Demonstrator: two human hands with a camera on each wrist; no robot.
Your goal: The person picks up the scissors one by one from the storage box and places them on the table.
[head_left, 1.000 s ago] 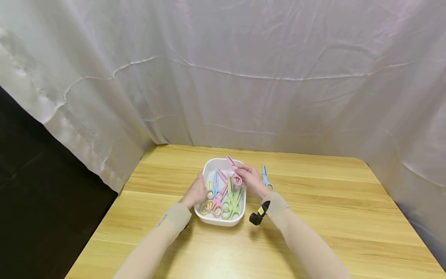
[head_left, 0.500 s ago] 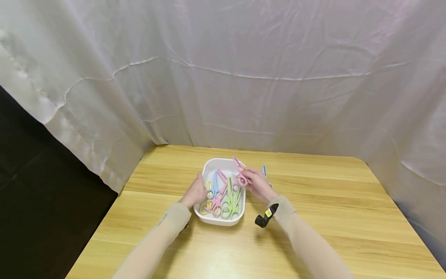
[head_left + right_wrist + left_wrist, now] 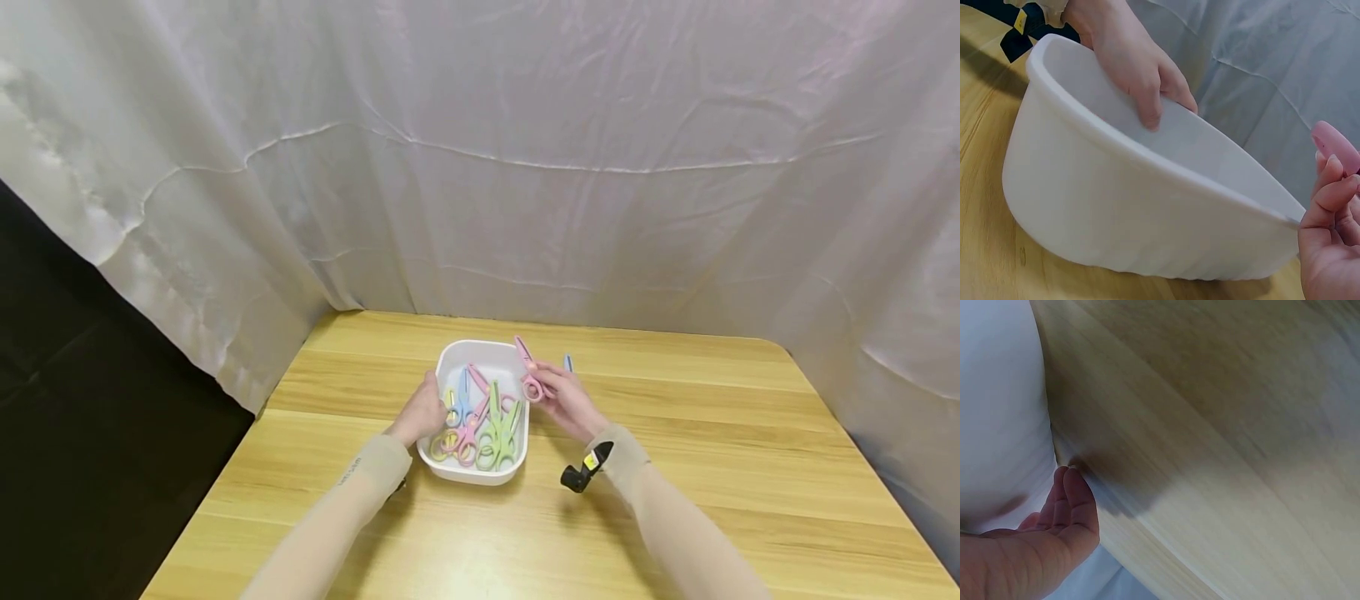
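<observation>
A white plastic bin stands on the table. My left hand grips its left rim; in the right wrist view the left thumb lies inside the wall. My right hand holds a pair of pink scissors by the handle over the bin's right rim, blades pointing up and away. In the bin lie green scissors, blue scissors, other pink scissors and something yellow, partly covered. The scissors' contact with my right palm is hidden.
Another pair of blue scissors lies on the table right of the bin, mostly hidden behind my right hand. The wooden table stretches to the right. A grey curtain hangs along its back edge.
My right hand has moved right with the pink scissors, from above the bin to its right rim, covering more of the blue scissors on the table. My left hand has stayed put.
</observation>
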